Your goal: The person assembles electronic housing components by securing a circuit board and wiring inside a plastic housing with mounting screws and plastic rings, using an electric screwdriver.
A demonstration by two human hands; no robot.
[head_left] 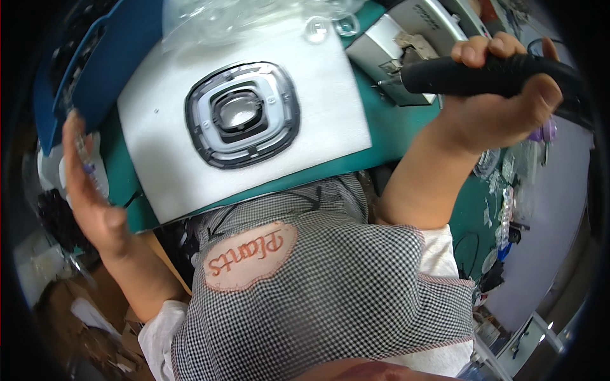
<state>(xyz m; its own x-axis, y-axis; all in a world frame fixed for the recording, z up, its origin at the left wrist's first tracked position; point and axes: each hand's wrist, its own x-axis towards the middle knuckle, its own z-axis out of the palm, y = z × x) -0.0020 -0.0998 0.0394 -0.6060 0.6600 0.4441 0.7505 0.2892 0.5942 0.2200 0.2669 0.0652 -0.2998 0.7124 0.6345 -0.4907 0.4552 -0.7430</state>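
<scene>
My right hand (502,95) grips a black power screwdriver (457,75), held level with its thin bit pointing left over a grey metal block (397,54). My left hand (86,190) is out at the left edge of the bench, fingers straight and apart, holding nothing, beside a blue bin (95,57). Between my hands lies a white foam pad (318,101) with a rounded square grey and black frame part (243,114) resting on it, a shiny lens-like piece in its middle.
A green mat (406,133) covers the bench under the pad. Clear plastic wrap (241,19) and small clear rings (318,28) lie at the far edge. Small clear parts and cables (508,190) sit at the right. My checked apron (330,279) fills the lower view.
</scene>
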